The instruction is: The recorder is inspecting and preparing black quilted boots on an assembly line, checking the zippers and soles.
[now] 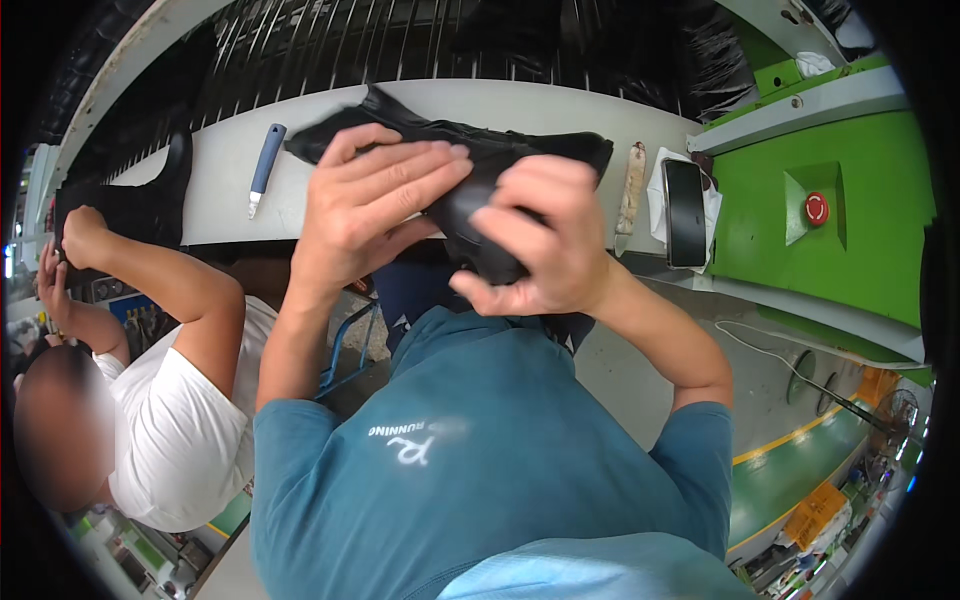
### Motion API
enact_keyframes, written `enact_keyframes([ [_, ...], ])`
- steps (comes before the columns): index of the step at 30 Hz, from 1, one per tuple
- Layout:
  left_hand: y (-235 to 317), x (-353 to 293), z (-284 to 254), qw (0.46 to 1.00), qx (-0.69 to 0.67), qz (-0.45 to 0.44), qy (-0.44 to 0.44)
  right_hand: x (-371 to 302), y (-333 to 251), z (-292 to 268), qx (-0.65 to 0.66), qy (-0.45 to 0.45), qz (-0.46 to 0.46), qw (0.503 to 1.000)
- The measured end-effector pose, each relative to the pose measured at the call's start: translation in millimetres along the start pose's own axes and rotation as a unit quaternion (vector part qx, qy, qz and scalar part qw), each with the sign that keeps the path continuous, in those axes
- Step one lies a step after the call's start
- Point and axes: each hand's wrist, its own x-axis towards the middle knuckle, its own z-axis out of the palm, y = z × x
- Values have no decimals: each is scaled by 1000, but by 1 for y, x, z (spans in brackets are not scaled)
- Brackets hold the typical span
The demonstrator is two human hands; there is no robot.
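A black leather piece point(462, 215), which looks like a boot upper, is in front of me at the near edge of the white worktop. My left hand point(375, 200) lies across its left part, fingers stretched out to the right and thumb apart below. My right hand point(550, 235) is curled round the rounded lower end, its thumb underneath; motion blurs its fingers a little. The piece's far flaps spread out left and right beyond my hands. What lies inside its folds is hidden.
On the worktop point(225, 210) lie a blue-handled knife point(265, 172), a wrapped blade-like tool point(632, 190) and a phone point(685, 215) on white cloth. A green machine point(860, 230) with a red button stands at right. Metal rods run behind. At left, a co-worker point(190, 420) handles a black piece point(140, 205).
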Motion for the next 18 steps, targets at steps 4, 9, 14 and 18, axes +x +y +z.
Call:
enact_keyframes([
  [4, -10, -87, 66, 993, -35, -108, 22, -18, 33, -28, -9, -209, 46, 977],
  [9, 29, -96, 83, 961, -142, -226, 80, -38, 53, -51, -21, -244, 84, 966],
  [14, 49, -91, 114, 952, -159, -213, 153, -37, 53, -47, 2, -234, 85, 968],
  [18, 51, -92, 117, 941, -185, -225, 172, -35, 53, -46, 0, -258, 112, 960],
])
